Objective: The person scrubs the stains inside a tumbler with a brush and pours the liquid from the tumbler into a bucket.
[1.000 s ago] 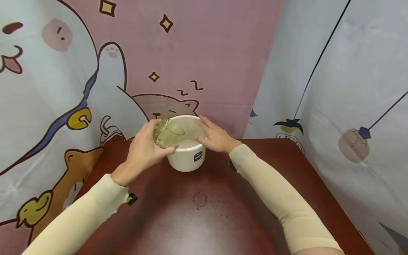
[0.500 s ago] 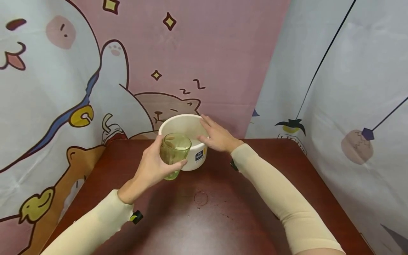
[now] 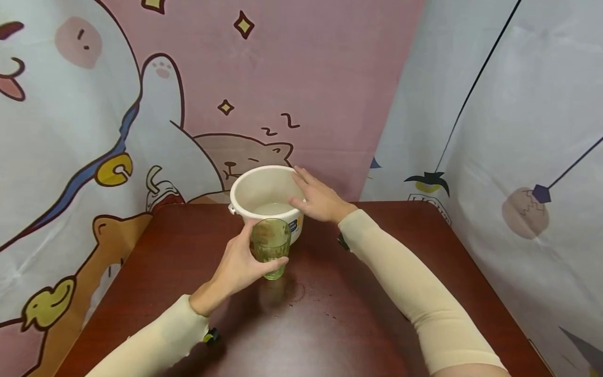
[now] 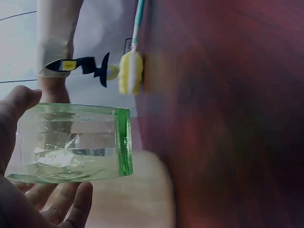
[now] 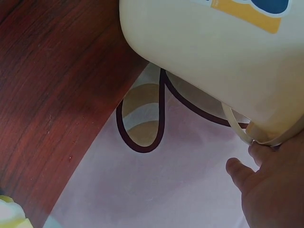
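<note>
My left hand (image 3: 240, 262) holds a green glass tumbler (image 3: 271, 243) upright, just in front of the bucket. In the left wrist view, the thumb and fingers lie on opposite sides of the tumbler (image 4: 71, 142), and droplets cling to its wall. The white plastic bucket (image 3: 242, 193) stands on the table, with a pale, water-like surface at its bottom. My right hand (image 3: 322, 201) rests on the bucket's right rim, fingers straight and the thumb over the inside. From the right wrist view, fingertips touch the bucket (image 5: 204, 52) near its handle (image 5: 235, 123).
The reddish-brown table (image 3: 377, 298) carries a wet ring (image 3: 294, 290) and several drops in front of the bucket. A yellow and white sponge brush (image 4: 130, 73) with a teal handle lies on it. A printed cloth (image 3: 339, 104) hangs close behind.
My left hand has tipped the tumbler back from tilted over the bucket to upright and brought it nearer, lower and rightward. My right hand has stayed at the bucket's rim.
</note>
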`<action>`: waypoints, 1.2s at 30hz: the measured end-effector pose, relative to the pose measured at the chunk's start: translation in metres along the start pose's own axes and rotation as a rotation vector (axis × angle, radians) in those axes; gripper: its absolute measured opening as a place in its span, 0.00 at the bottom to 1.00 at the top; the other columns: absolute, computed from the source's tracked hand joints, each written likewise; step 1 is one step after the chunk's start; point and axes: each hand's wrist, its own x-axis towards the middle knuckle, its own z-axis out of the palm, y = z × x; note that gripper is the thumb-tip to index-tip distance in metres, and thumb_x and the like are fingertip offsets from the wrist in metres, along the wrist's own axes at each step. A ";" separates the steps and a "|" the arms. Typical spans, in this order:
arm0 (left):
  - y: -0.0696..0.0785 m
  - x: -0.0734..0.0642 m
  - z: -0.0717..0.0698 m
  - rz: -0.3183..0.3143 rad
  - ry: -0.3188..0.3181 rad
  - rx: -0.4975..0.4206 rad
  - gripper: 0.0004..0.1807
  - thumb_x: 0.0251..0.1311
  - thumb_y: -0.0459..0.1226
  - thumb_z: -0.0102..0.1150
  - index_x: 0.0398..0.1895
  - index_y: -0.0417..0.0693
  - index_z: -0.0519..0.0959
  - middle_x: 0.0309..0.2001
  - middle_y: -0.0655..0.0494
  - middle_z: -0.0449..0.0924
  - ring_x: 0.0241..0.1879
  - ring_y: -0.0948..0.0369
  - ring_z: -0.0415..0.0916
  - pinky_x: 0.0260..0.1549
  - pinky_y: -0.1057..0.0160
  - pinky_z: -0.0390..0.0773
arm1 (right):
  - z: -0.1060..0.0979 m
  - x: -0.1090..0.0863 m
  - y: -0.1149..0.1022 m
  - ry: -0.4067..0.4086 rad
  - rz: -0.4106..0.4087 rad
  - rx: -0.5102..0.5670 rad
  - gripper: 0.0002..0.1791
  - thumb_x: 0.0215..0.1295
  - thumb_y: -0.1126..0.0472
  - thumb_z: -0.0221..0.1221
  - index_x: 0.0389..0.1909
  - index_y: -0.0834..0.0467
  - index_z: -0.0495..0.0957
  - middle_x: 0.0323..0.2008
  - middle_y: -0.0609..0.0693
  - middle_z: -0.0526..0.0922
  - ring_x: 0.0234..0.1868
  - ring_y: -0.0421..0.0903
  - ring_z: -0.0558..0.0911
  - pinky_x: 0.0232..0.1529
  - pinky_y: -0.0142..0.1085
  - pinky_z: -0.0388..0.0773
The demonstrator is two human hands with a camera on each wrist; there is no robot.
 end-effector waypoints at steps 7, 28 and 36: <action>-0.004 -0.013 0.018 -0.052 -0.065 -0.008 0.52 0.53 0.55 0.94 0.79 0.57 0.74 0.61 0.54 0.94 0.58 0.54 0.94 0.58 0.47 0.91 | -0.001 0.000 -0.002 0.002 0.004 -0.002 0.52 0.87 0.30 0.46 0.96 0.60 0.51 0.98 0.58 0.46 0.98 0.60 0.52 0.90 0.64 0.67; -0.009 -0.023 0.042 -0.057 -0.120 -0.001 0.56 0.48 0.55 0.97 0.78 0.56 0.74 0.62 0.54 0.93 0.60 0.52 0.94 0.61 0.45 0.90 | -0.004 -0.005 -0.002 -0.015 0.028 0.010 0.53 0.87 0.28 0.46 0.97 0.58 0.50 0.99 0.55 0.44 0.98 0.59 0.54 0.88 0.67 0.70; -0.012 -0.021 0.043 -0.019 -0.104 -0.010 0.59 0.46 0.55 0.98 0.81 0.54 0.74 0.67 0.54 0.91 0.65 0.52 0.92 0.65 0.42 0.89 | -0.005 -0.003 -0.002 -0.008 0.031 0.010 0.53 0.88 0.29 0.47 0.97 0.58 0.46 0.99 0.55 0.44 0.98 0.56 0.51 0.89 0.65 0.69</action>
